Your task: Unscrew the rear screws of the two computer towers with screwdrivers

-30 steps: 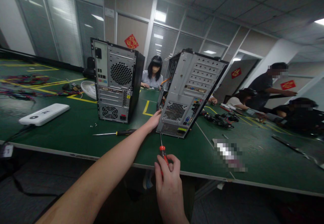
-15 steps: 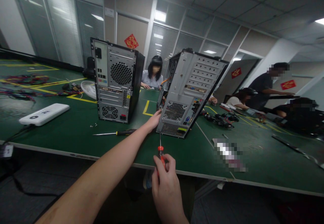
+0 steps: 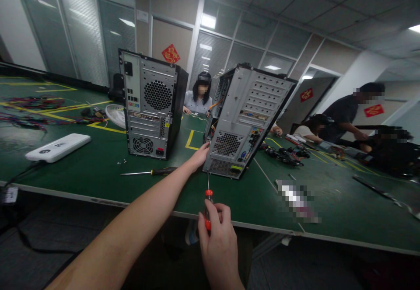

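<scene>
In my right hand [image 3: 220, 237] is a screwdriver [image 3: 209, 199] with a red and dark handle, fingers closed around it. Its thin shaft points up, and the tip meets the lower left corner of a grey and black computer tower [image 3: 247, 119]. The tower's back faces me; its left side is open, with wires inside. My left hand [image 3: 201, 155] grips the tower's lower left edge, its fingertips partly hidden behind the metal. Left of it stands a second computer tower [image 3: 151, 106], also back towards me. A black and yellow screwdriver [image 3: 141, 173] lies on the table, partly behind my left forearm.
On the green table [image 3: 98, 189] are a white power bank [image 3: 59, 148] with a cable, a few small screws [image 3: 121, 162], a white basket [image 3: 114, 114] and bundled cables [image 3: 284, 153]. A person [image 3: 198, 95] sits opposite; other people are at the right.
My right hand has shifted its fingers on the screwdriver handle, which has tilted slightly more upright. My left hand and both towers stay put. A standing person at the right leans lower.
</scene>
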The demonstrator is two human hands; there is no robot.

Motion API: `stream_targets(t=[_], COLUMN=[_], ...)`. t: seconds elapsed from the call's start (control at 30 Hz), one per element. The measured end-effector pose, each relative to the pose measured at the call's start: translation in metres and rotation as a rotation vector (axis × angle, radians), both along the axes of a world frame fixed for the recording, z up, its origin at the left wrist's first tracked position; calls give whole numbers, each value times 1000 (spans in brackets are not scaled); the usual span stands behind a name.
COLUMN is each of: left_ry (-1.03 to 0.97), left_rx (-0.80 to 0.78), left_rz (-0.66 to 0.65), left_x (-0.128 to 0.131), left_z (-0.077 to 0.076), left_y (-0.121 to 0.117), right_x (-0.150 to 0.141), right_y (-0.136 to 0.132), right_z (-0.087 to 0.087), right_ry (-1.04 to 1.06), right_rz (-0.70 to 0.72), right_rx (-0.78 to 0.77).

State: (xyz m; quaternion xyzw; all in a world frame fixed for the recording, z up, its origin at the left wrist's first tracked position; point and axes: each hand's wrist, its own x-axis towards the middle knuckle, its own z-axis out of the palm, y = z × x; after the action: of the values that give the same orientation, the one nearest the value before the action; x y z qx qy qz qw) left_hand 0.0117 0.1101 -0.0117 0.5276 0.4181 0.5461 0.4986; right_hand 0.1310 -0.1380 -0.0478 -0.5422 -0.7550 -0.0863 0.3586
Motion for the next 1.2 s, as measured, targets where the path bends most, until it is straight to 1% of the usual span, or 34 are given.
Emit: stream_targets(t=[0.17, 0.37, 0.5, 0.63, 0.87, 1.2], left_ry=[-8, -6, -13, -2, -9, 21], left_rx=[1, -3, 11, 34, 11, -2], left_rz=[-14, -21, -23, 4, 1, 1], left_x=[-1, -1, 0, 1, 1, -2], left_z=[-3, -1, 1, 3, 8, 5], left_y=[3, 0, -2, -5, -8, -6], right_x=[-1, -3, -3, -3, -1, -1], right_y=[-1, -2, -3, -4, -3, -2], right_z=[3, 6, 6, 3, 1, 2], right_ry=[50, 56, 78, 42, -1, 3], right_rz=[15, 53, 93, 107, 68, 25], right_rx=[2, 2, -40, -58, -66, -28])
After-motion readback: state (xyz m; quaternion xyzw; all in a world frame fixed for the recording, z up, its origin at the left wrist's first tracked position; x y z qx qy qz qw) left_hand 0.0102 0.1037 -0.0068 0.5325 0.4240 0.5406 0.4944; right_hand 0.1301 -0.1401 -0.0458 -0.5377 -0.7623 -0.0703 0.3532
